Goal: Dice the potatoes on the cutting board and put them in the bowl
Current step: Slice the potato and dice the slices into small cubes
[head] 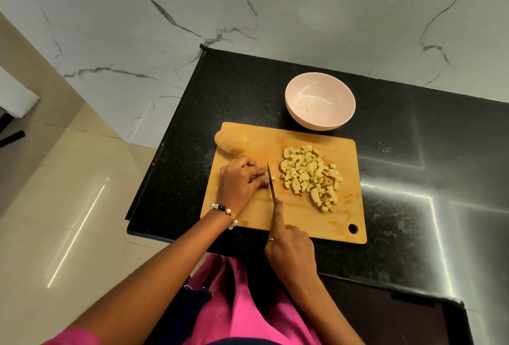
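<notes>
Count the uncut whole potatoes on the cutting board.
1: the whole potato lies at the far left corner of the cutting board. The left hand grips a piece being cut; its fingers may hide more.

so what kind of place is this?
Likely a home kitchen: black stone counter against a marble wall, with a cutting board, diced potato and a bowl.
</notes>
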`<action>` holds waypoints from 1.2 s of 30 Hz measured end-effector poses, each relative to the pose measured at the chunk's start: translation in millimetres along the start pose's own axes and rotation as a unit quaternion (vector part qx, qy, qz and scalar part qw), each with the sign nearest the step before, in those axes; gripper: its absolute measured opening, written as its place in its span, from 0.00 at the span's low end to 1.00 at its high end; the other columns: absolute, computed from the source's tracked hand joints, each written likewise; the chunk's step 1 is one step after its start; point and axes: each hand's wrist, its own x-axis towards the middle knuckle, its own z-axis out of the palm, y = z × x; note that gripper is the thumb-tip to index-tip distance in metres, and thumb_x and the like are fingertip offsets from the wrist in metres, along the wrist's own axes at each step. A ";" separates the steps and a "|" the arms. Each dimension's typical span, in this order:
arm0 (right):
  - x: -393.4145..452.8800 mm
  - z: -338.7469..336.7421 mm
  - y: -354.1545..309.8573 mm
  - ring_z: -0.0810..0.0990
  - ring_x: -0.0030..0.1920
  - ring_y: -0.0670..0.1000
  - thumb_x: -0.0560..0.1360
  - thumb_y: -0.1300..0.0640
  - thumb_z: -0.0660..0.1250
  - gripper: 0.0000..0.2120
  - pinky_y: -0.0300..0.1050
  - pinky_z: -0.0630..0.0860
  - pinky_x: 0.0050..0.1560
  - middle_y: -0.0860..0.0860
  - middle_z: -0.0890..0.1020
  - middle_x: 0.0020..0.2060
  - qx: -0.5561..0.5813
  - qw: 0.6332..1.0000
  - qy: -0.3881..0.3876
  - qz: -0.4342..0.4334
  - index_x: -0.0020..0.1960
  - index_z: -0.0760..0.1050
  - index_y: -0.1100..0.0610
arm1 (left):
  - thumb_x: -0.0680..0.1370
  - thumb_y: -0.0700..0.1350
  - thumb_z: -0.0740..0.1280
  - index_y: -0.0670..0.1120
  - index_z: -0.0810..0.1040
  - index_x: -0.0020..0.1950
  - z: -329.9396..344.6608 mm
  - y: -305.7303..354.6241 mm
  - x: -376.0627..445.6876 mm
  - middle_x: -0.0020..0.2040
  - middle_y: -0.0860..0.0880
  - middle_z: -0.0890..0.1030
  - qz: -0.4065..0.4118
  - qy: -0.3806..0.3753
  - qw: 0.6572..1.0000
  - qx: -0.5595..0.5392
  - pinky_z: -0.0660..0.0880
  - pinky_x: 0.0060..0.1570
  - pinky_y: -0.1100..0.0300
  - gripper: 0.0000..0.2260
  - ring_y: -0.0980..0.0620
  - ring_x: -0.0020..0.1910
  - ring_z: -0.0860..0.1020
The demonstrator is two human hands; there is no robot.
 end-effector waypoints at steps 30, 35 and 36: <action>12.2 8.7 -7.5 0.66 0.19 0.56 0.63 0.64 0.62 0.36 0.39 0.46 0.23 0.57 0.74 0.22 -0.049 0.997 0.045 -0.037 0.72 0.63 0.67 | 0.68 0.54 0.69 0.48 0.84 0.47 3.1 -6.7 -1.0 0.45 0.53 0.79 0.010 0.006 0.999 -0.030 0.75 0.43 0.44 0.13 0.52 0.45 0.77; -6.9 1.9 -2.1 0.74 0.26 0.57 0.71 0.62 0.57 0.35 0.43 0.57 0.26 0.56 0.78 0.30 -0.015 0.998 0.063 -0.023 0.75 0.49 0.60 | 0.69 0.53 0.71 0.48 0.84 0.48 1.1 -4.8 -1.9 0.44 0.53 0.79 0.011 0.009 0.999 -0.042 0.76 0.42 0.46 0.13 0.53 0.44 0.77; -8.3 1.4 -1.1 0.75 0.31 0.58 0.75 0.61 0.54 0.33 0.45 0.61 0.30 0.57 0.79 0.34 0.017 0.998 0.056 -0.028 0.76 0.43 0.56 | 0.69 0.50 0.72 0.47 0.84 0.48 0.3 -4.2 -1.9 0.44 0.52 0.79 0.011 0.010 0.999 -0.042 0.76 0.42 0.46 0.12 0.53 0.44 0.77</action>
